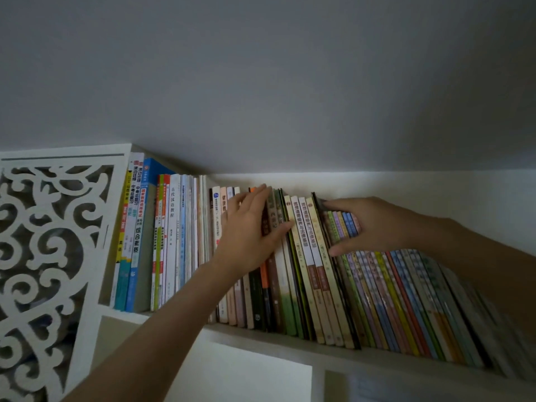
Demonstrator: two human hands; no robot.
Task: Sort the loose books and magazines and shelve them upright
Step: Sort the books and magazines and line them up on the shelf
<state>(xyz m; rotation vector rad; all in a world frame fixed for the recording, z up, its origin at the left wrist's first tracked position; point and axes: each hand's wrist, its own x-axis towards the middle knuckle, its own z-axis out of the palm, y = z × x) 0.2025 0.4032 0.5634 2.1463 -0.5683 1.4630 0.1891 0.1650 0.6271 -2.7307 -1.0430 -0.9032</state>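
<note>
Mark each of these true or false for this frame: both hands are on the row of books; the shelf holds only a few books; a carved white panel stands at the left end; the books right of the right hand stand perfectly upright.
1. Both hands are on the row of books. True: the left hand lies flat on the spines, and the right hand grips the tops of thin books.
2. The shelf holds only a few books. False: it is packed along its whole visible length.
3. A carved white panel stands at the left end. True.
4. The thin colourful books right of the right hand stand perfectly upright. False: they lean.
</note>
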